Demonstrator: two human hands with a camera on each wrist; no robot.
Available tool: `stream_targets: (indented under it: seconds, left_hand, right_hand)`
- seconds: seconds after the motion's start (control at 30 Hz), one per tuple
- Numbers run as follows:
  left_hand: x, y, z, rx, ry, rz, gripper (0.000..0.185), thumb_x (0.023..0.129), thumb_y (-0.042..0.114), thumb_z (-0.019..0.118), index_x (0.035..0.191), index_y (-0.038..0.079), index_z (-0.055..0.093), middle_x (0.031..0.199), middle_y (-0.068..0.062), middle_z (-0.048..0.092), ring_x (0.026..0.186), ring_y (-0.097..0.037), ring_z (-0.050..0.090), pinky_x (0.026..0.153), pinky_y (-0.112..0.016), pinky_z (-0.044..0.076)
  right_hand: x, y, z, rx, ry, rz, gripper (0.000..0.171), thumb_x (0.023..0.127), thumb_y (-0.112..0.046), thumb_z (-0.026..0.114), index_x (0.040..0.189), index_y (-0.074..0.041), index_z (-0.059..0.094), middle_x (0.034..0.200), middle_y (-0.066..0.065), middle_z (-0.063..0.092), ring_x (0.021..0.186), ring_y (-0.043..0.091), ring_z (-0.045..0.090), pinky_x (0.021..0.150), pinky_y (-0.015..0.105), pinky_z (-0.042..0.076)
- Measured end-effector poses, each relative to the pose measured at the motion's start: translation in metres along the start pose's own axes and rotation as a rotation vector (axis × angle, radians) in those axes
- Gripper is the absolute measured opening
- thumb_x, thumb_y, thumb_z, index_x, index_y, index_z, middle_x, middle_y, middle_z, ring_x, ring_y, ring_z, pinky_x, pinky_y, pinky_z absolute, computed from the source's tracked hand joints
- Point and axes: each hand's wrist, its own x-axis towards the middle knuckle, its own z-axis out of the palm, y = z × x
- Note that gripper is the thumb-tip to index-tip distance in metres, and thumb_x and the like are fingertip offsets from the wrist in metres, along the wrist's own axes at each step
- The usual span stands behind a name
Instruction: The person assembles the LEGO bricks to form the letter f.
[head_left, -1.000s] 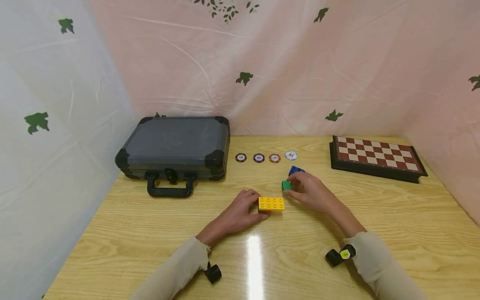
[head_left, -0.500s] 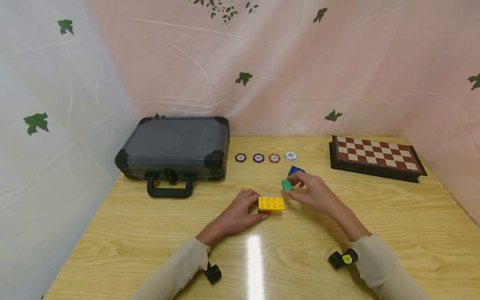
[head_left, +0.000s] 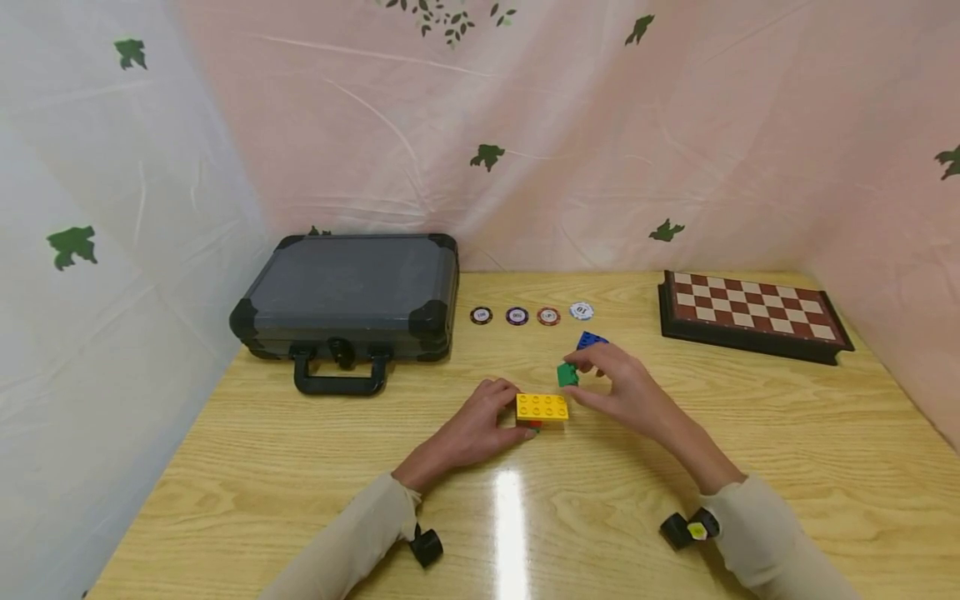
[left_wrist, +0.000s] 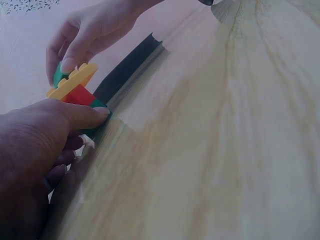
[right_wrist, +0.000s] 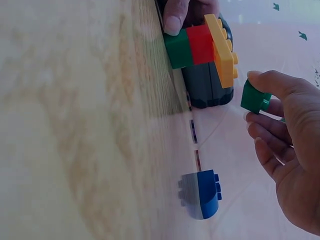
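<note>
A small green block (head_left: pixel 567 374) is pinched by the right hand (head_left: pixel 626 390) between thumb and fingertips, lifted clear of the counter (head_left: pixel 787 442), just above and behind the right end of the brick stack (head_left: pixel 542 408); in the right wrist view the green block (right_wrist: pixel 255 97) is seen close to the stack's yellow top but apart from it; the stack is made of a yellow plate (right_wrist: pixel 223 47) over a red brick (right_wrist: pixel 201 44) over a green brick (right_wrist: pixel 178 49), standing on the counter near the middle; the stack's left side is gripped by the left hand (head_left: pixel 474 429), thumb pressed on the lower green brick in the left wrist view (left_wrist: pixel 95 112), fingers curled round the far side; a blue brick (head_left: pixel 592 340) is left on the counter just behind the right hand, untouched; in the right wrist view it is shown as blue with a grey part (right_wrist: pixel 202 194); four poker chips (head_left: pixel 531 316) are laid in a row behind the bricks, well apart from both hands; a closed dark case (head_left: pixel 348 293) with its handle toward the person is set at the back left; a chessboard (head_left: pixel 752 310) is set at the back right; light sleeves are worn on both arms, a small black camera seen at each wrist.
</note>
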Motion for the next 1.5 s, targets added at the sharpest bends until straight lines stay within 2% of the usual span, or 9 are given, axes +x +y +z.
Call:
stream_targets:
  seconds: [0.13,0.5,0.73,1.03,1.5]
  left_hand:
    - [0.0,0.0,0.0,-0.003,0.0,0.002,0.032,0.093,0.028,0.08,0.116,0.01,0.067,0.121,-0.002,0.06,0.11,-0.021,0.049,0.095,-0.038,0.045]
    - [0.0,-0.001,0.0,-0.001,-0.009,-0.001,0.034,0.094,0.028,0.079,0.119,0.009,0.068,0.122,-0.003,0.06,0.111,-0.021,0.05,0.097,-0.039,0.045]
    - [0.0,-0.003,0.0,-0.002,0.001,0.012,0.03,0.093,0.027,0.08,0.115,0.011,0.068,0.119,-0.002,0.061,0.108,-0.02,0.05,0.093,-0.037,0.045]
    - [0.0,-0.004,0.001,-0.001,-0.001,0.019,0.028,0.094,0.027,0.079,0.115,0.012,0.068,0.117,-0.001,0.06,0.108,-0.019,0.049,0.093,-0.037,0.044]
    - [0.0,-0.002,0.001,0.011,0.0,0.007,0.031,0.094,0.028,0.08,0.117,0.012,0.068,0.121,-0.001,0.06,0.108,-0.019,0.048,0.094,-0.037,0.045]
  right_hand:
    - [0.0,-0.004,0.002,0.015,0.01,-0.035,0.04,0.08,-0.004,0.088,0.117,-0.003,0.071,0.107,0.002,0.067,0.095,0.022,0.062,0.074,0.042,0.057]
    - [0.0,-0.012,0.011,0.053,-0.003,-0.128,0.043,0.079,-0.004,0.089,0.117,-0.004,0.07,0.112,0.002,0.066,0.096,0.025,0.064,0.077,0.045,0.057]
    - [0.001,-0.016,0.016,0.078,-0.018,-0.165,0.043,0.079,-0.004,0.089,0.117,-0.003,0.07,0.112,0.001,0.065,0.098,0.018,0.063,0.079,0.042,0.057]
    - [0.002,-0.022,0.021,0.042,-0.042,-0.147,0.043,0.08,-0.009,0.09,0.119,-0.004,0.071,0.112,0.0,0.065,0.103,0.016,0.059,0.086,0.029,0.054]
    - [0.004,-0.024,0.022,-0.007,-0.066,-0.154,0.044,0.081,-0.013,0.09,0.119,-0.003,0.071,0.114,0.002,0.065,0.105,0.018,0.057,0.084,0.036,0.055]
